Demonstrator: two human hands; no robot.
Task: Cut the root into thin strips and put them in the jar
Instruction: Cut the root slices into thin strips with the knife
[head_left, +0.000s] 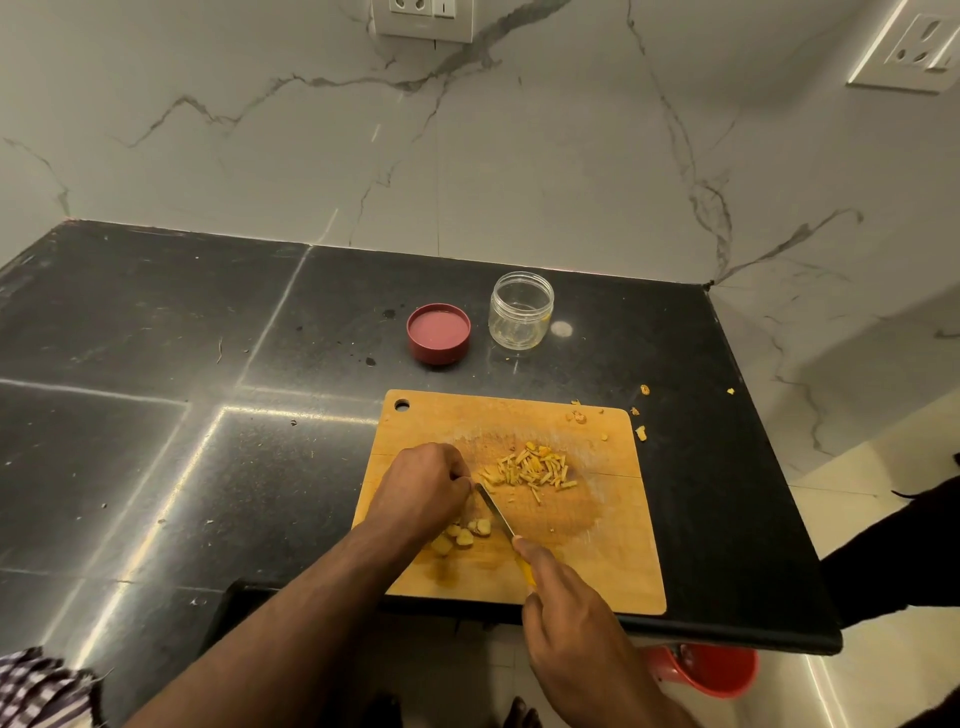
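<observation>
On the cutting board (613, 561) at lower centre, root pieces (465, 535) are pinned under the left hand's (423, 488) curled fingers; the knife (501, 519) is gripped by the right hand (569, 618). Cut strips (530, 470) are piled mid-board, the open jar (520, 310) above.

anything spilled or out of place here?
Yes, minor: a few yellow root scraps lie off the wooden cutting board, scattered on the black stone counter past its far right corner. The clear glass jar stands upright and open, its red round lid resting upside down beside it.
</observation>
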